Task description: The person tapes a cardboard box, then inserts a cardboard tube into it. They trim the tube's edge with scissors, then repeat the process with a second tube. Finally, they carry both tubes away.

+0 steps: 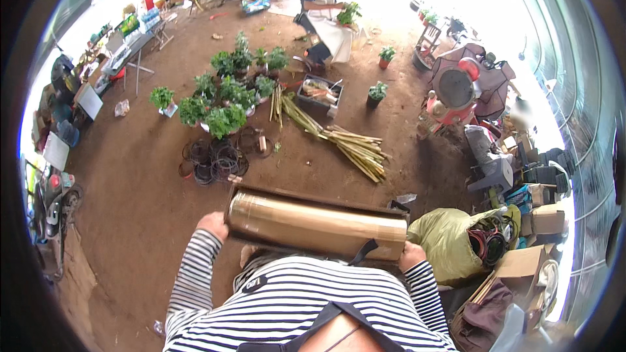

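Observation:
Across my front I hold a long, dark-brown, box-like piece with a shiny tan rounded face, level from side to side; its exact kind is unclear. My left hand is closed on its left end. At the right end my right hand grips the lower corner, with most fingers hidden behind it. A short black strap hangs over its lower edge near the right. Just beyond lie several dark wire hoops on the ground.
Leafy potted plants stand ahead left, near a bundle of cut stalks and a grey crate. A seated person handles a plant farther off. A stuffed yellow-green sack and cardboard boxes crowd my right.

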### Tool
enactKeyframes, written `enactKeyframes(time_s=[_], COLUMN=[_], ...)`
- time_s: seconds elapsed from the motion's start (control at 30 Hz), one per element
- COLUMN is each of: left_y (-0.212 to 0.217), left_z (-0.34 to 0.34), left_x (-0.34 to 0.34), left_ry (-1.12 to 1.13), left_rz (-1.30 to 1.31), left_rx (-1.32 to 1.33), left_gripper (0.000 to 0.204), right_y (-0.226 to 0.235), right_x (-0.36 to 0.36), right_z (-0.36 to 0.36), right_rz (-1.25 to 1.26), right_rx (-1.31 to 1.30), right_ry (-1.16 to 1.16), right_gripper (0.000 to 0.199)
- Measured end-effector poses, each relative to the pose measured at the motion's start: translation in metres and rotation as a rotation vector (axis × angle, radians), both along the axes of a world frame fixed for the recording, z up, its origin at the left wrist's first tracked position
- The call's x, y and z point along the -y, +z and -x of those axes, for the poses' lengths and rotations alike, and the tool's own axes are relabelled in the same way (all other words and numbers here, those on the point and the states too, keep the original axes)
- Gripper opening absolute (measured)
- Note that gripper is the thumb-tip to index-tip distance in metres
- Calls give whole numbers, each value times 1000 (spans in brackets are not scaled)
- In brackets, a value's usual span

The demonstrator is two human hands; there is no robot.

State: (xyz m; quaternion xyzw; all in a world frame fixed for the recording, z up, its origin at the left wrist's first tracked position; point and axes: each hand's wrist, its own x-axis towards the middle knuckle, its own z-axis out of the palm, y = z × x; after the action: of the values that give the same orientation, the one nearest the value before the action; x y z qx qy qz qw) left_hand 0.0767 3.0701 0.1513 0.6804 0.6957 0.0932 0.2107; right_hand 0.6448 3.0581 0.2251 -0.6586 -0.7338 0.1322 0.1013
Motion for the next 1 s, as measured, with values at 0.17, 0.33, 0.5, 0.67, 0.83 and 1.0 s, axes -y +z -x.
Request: enactKeyframes(time_s=[0.17, 0.33, 0.5, 0.67, 0.83, 1.0], left_y=[29, 50, 38, 43, 63, 69], left_z=[-6, -17, -33, -70, -128, -172], left_x=[-99, -172, -250, -342, -443, -526], left_ry=[-88, -160, -197, -247, -247, -236], left_rz=[-64, 11, -3, 43, -16, -111], left_rx=[95, 62, 105, 50, -29, -62], left_gripper=[21, 23, 24, 25, 25, 23], right_y=[32, 26, 31, 12, -10, -9], right_x=[-62, -102, -147, -202, -300, -410], right_z=[19, 10, 4, -28, -77, -138], right_rz=[16, 135, -14, 106, 17, 19], right_rx=[-62, -101, -72, -170, -232, -208], right_ry=[-89, -213, -156, -307, -270, -264], right_gripper=[16, 17, 24, 27, 26, 22])
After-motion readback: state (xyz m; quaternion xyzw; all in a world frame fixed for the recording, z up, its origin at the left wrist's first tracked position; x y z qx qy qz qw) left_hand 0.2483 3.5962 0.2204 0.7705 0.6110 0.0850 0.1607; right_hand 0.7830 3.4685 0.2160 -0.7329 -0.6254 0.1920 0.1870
